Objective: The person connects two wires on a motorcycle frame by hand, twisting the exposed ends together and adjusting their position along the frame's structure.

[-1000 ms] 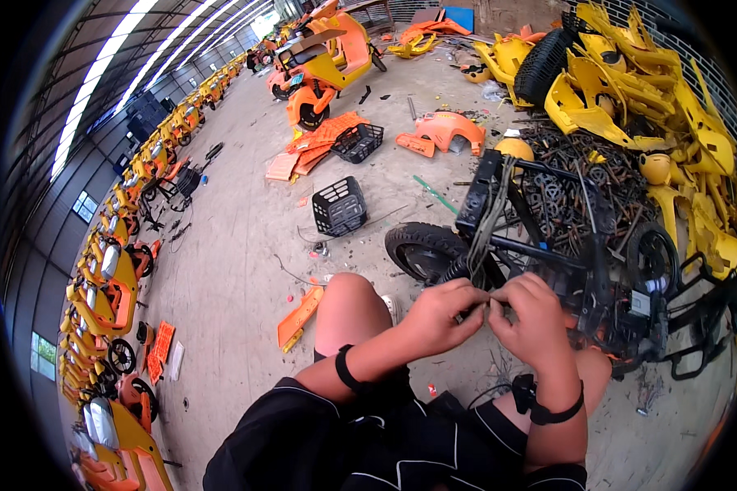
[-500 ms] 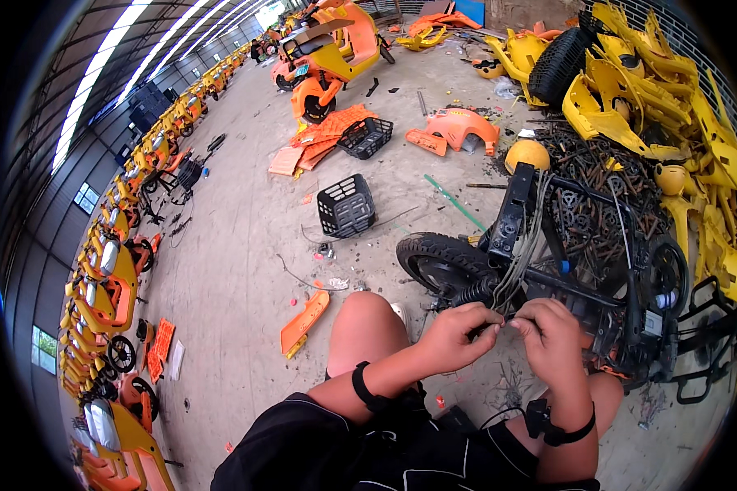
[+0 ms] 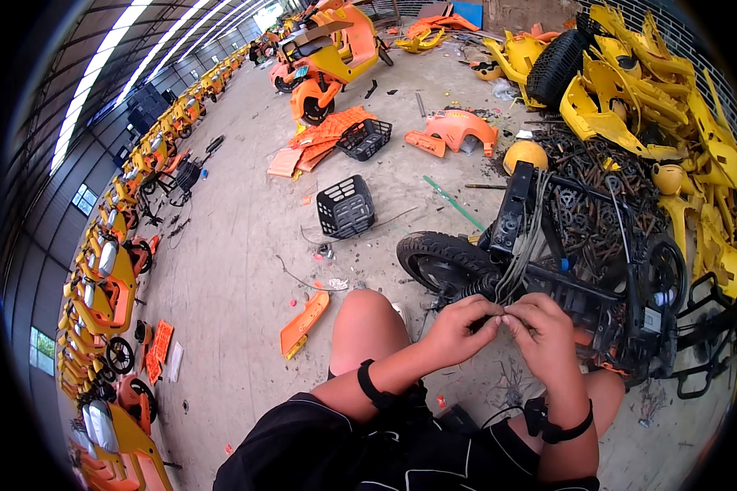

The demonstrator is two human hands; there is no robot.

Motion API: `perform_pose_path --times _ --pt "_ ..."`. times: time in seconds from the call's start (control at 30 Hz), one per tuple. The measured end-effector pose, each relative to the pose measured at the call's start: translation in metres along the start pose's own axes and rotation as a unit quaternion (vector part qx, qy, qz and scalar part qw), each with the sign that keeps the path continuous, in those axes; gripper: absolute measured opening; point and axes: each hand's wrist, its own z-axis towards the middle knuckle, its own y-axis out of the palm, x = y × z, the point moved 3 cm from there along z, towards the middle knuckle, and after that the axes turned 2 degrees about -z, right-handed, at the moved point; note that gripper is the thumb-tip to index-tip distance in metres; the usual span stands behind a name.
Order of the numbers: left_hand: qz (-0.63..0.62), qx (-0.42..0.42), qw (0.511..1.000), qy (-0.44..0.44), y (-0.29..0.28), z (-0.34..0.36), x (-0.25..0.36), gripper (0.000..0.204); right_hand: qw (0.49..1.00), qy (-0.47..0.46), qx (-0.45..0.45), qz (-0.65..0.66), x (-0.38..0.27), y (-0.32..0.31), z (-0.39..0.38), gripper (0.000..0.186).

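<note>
My left hand (image 3: 467, 329) and my right hand (image 3: 546, 334) meet fingertip to fingertip in front of the stripped black scooter frame (image 3: 509, 219). Both are closed in a pinch at the lower end of a bundle of thin grey wires (image 3: 527, 250). The bundle hangs down over the frame; the exact ends between my fingers are too small to make out. Just beyond my left hand are a black coil spring (image 3: 477, 288) and the frame's wheel (image 3: 428, 255). Dark frame parts lie past my right hand.
Behind the frame lies a heap of rusty metal parts (image 3: 581, 159), with yellow body panels (image 3: 622, 98) piled beyond. Black baskets (image 3: 345, 206) and an orange panel (image 3: 305, 324) lie on the floor. A row of yellow scooters (image 3: 110, 295) stands along the left.
My right hand has shifted slightly left, its fingers now touching those of my left hand. The frame and wires stay in place.
</note>
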Motion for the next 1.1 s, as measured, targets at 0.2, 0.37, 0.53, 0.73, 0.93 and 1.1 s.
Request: perform_pose_path --times 0.2,0.37,0.53,0.73,0.93,1.1 --pt "-0.003 0.013 0.999 0.029 0.007 -0.003 -0.001 0.015 0.997 -0.043 -0.009 -0.056 0.007 -0.001 -0.003 0.010" --pt "0.005 0.008 1.000 0.020 0.009 -0.001 -0.005 0.015 0.997 -0.031 -0.019 -0.064 0.010 0.001 -0.004 0.012" --pt "-0.012 0.008 1.000 -0.019 0.009 0.001 0.004 0.014 0.993 -0.068 -0.003 -0.099 0.010 0.001 -0.003 0.011" --pt "-0.004 0.027 0.999 0.035 0.007 0.002 -0.001 0.017 0.993 -0.079 0.004 -0.093 0.008 0.003 -0.001 0.011" --pt "0.088 0.040 0.993 0.060 0.003 0.001 0.000 0.019 0.992 -0.082 0.008 -0.097 0.008 0.006 -0.001 0.012" --pt "0.099 0.036 0.994 0.033 0.000 0.000 0.003 0.018 0.992 -0.078 0.003 -0.097 0.011 0.009 0.000 0.013"
